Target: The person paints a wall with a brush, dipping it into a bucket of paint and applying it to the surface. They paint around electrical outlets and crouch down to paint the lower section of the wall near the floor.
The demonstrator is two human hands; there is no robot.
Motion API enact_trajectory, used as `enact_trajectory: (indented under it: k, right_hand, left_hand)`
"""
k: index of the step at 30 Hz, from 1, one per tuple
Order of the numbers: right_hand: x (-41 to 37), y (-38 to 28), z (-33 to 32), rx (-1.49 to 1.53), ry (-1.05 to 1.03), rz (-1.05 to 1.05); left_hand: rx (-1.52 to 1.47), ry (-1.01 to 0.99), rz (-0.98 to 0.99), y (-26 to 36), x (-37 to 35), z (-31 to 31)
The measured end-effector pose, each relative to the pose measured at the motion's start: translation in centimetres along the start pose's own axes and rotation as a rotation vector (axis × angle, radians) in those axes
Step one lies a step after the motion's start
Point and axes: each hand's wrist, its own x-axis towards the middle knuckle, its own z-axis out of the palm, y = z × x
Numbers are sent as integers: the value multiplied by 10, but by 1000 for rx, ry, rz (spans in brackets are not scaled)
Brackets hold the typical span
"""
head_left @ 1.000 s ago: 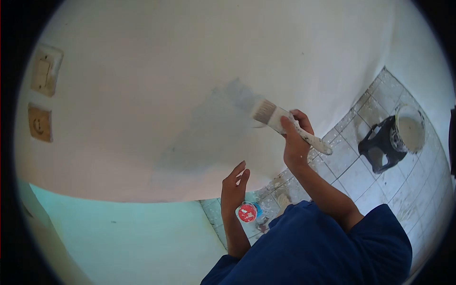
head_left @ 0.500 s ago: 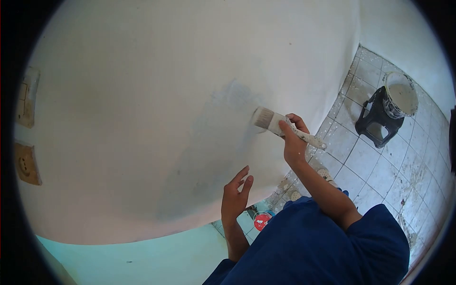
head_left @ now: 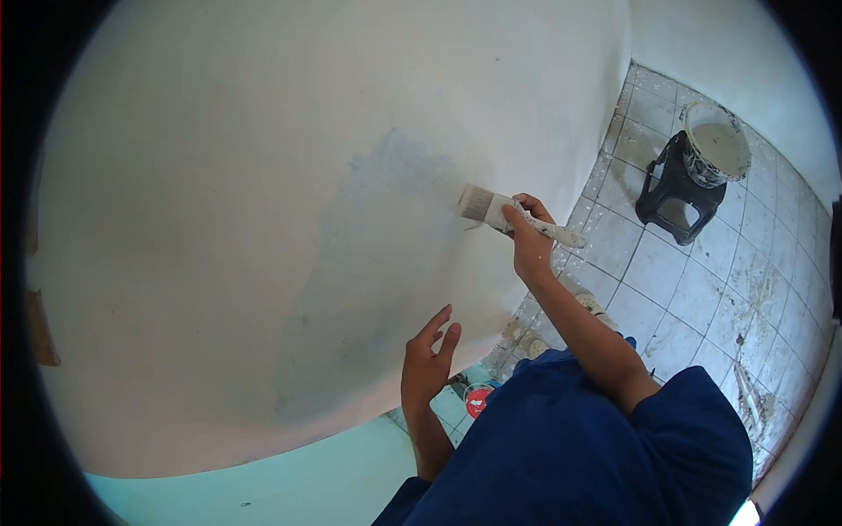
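My right hand is closed round a wide paintbrush, its white handle speckled with old paint. The bristles point left and lie close against the pale wall. A darker bluish-grey patch spreads over the wall left of the brush and below it. My left hand is raised in front of the lower wall, palm empty, with fingers and thumb apart.
At the right a paint bucket stands on a black plastic stool on the paint-spattered tile floor. Beside my body is a small red container. A brown wall fitting shows at the far left.
The brush and right hand have shifted slightly left along the wall. My view has turned a little, so the bucket and stool appear further left. The left hand keeps its open pose.
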Motion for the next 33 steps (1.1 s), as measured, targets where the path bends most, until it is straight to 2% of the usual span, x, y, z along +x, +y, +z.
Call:
enact_trajectory:
  k: [1, 4, 7, 8, 10, 12, 16, 19, 20, 23, 26, 28, 31, 33]
  right_hand:
    - [-2, -3, -3, 19, 16, 30]
    - [-2, -23, 19, 73, -43, -54]
    - [15, -7, 25, 64, -92, -118]
    - [20, 7, 12, -39, -44, -87]
    - [13, 6, -4, -25, 5, -8]
    - [10, -4, -2, 18, 16, 24]
    - [16, -29, 36, 64, -120, -124]
    - [20, -2, 18, -29, -81, -129]
    - [16, 1, 8, -72, -22, -73]
    - [8, -19, 12, 55, 6, -9]
    - [10, -44, 44, 48, -118, -116]
    - [18, -32, 45, -59, -141, -224]
    - [18, -12, 16, -76, -33, -102]
    - [17, -19, 14, -12, -36, -71]
  left_hand:
    - [5, 1, -11, 0, -1, 0]
    - [3, -4, -61, 1, -3, 2]
    - [-9, -19, 60, -9, -1, 5]
    - [0, -21, 28, -8, -4, 5]
    - [17, -20, -29, -5, -9, 4]
    - [3, -8, 1, -10, -10, 4]
    - [-3, 0, 29, -11, -11, 6]
    - [-19, 4, -16, -5, -15, 4]
    - [-17, 10, 14, -8, -15, 4]
    - [-13, 26, 44, -14, -15, 6]
    - [-11, 20, -17, -7, -18, 5]
    - [-32, 17, -31, -4, -20, 3]
    - [-17, 37, 64, -15, -19, 3]
    - [-25, 39, 23, -14, -21, 3]
